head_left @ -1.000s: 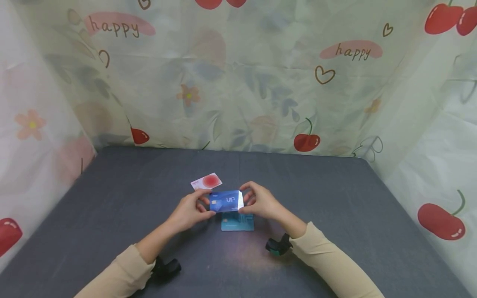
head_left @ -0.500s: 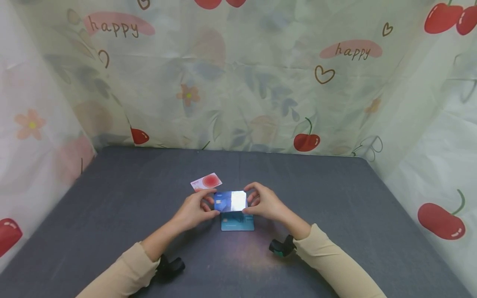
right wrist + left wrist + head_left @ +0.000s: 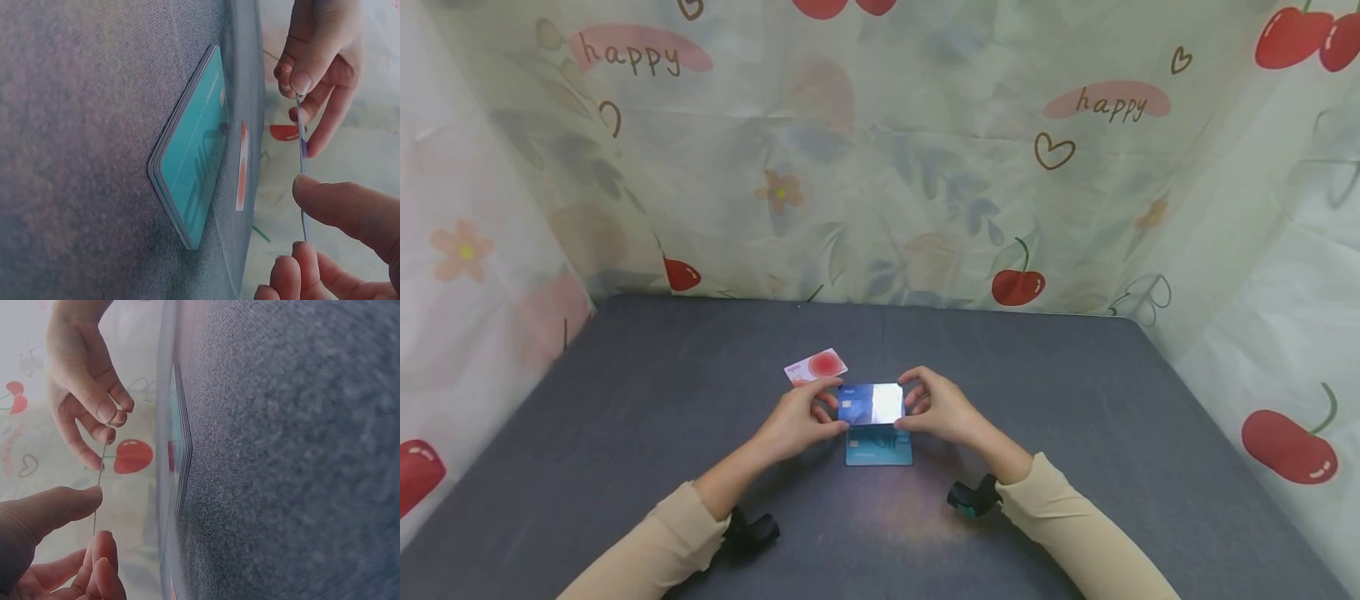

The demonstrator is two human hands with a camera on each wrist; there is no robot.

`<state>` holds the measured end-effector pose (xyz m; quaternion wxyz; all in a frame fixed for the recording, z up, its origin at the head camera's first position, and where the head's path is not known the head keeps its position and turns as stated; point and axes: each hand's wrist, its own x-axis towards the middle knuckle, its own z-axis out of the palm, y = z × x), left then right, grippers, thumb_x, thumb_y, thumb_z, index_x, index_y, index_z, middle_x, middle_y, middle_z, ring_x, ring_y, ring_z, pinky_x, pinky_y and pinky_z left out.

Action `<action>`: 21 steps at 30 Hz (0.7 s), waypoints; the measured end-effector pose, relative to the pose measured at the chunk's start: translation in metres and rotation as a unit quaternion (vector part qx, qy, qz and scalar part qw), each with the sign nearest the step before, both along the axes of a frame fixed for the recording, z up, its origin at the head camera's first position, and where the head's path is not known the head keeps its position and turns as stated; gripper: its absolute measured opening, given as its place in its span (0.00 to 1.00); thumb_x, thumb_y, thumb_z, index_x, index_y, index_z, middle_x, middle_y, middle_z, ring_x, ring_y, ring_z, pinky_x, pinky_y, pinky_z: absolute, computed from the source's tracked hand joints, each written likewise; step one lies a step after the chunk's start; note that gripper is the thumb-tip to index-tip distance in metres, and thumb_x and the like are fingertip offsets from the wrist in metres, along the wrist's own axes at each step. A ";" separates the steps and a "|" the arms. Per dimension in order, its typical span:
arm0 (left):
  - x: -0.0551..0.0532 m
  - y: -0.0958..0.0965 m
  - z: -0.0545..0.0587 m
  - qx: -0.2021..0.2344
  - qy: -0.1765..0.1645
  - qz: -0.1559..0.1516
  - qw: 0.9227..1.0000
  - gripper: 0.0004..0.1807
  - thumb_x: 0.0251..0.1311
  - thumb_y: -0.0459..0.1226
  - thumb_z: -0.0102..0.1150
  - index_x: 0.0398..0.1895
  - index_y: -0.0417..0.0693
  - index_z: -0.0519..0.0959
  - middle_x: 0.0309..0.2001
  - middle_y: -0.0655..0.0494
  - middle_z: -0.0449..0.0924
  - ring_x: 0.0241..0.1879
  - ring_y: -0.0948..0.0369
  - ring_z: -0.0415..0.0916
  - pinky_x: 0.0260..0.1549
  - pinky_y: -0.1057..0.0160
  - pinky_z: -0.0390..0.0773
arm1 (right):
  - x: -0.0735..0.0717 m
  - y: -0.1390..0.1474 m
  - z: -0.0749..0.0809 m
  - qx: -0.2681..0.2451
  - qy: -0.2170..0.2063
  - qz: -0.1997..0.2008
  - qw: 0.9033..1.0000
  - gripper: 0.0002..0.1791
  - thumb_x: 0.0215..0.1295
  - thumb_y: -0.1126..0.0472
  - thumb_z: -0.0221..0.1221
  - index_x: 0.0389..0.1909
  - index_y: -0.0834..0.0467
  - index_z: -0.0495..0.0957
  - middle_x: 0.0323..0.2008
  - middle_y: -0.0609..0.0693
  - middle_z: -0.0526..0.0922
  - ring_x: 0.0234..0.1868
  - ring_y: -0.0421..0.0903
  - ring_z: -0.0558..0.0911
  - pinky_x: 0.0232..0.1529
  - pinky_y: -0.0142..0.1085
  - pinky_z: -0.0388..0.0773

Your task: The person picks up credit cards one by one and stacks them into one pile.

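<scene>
Between my two hands a blue card [image 3: 871, 405] is held up above the table, its right half bright with glare. My left hand [image 3: 797, 421] pinches its left end and my right hand [image 3: 943, 408] pinches its right end, thumbs on the near edge. Both wrist views show the card edge-on, thin and lifted clear of the surface. Beneath and slightly nearer lies a stack of cards with a teal card [image 3: 878, 450] on top; the right wrist view shows several layers under that teal card [image 3: 197, 156]. The held card hides the stack's far part in the head view.
A white and pink card with a red circle [image 3: 816, 367] lies flat on the dark grey table [image 3: 1037, 392], just beyond my left hand. A patterned cloth [image 3: 880, 167] hangs behind the table's far edge and along both sides.
Both hands have shifted a little to the right, carrying the blue card with them. Glare now covers its right half, hiding the VIP lettering seen earlier. The other cards have stayed put.
</scene>
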<state>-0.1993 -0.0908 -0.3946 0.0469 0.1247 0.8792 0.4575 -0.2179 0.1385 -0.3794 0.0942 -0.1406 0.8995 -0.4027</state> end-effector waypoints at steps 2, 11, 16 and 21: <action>-0.001 0.001 0.000 -0.002 -0.002 -0.001 1.000 0.33 0.46 0.34 0.67 0.59 0.43 0.68 0.36 0.51 0.74 0.26 0.64 0.72 0.24 0.71 0.75 | 0.000 0.001 0.000 0.001 0.000 -0.001 1.000 0.30 0.45 0.62 0.69 0.51 0.58 0.68 0.32 0.51 0.76 0.30 0.42 0.75 0.31 0.32 0.75; -0.006 0.004 -0.001 -0.001 0.009 -0.019 1.000 0.32 0.45 0.33 0.67 0.58 0.40 0.69 0.35 0.50 0.75 0.25 0.64 0.73 0.24 0.70 0.75 | -0.001 0.006 -0.003 0.003 0.001 -0.006 1.000 0.30 0.45 0.62 0.68 0.51 0.58 0.68 0.32 0.51 0.76 0.30 0.42 0.75 0.31 0.31 0.75; -0.007 0.006 -0.002 -0.008 0.000 -0.023 1.000 0.33 0.45 0.33 0.67 0.58 0.41 0.68 0.35 0.52 0.75 0.25 0.65 0.73 0.24 0.70 0.76 | -0.001 0.008 -0.004 0.006 0.000 -0.007 1.000 0.29 0.46 0.62 0.68 0.51 0.58 0.68 0.32 0.52 0.76 0.30 0.42 0.75 0.31 0.31 0.75; -0.007 0.007 -0.003 -0.011 -0.002 -0.030 0.999 0.33 0.45 0.33 0.67 0.58 0.41 0.68 0.35 0.52 0.75 0.26 0.64 0.72 0.24 0.70 0.75 | -0.001 0.009 -0.007 0.006 0.000 -0.011 1.000 0.29 0.45 0.62 0.69 0.50 0.58 0.69 0.31 0.51 0.76 0.29 0.42 0.74 0.30 0.31 0.74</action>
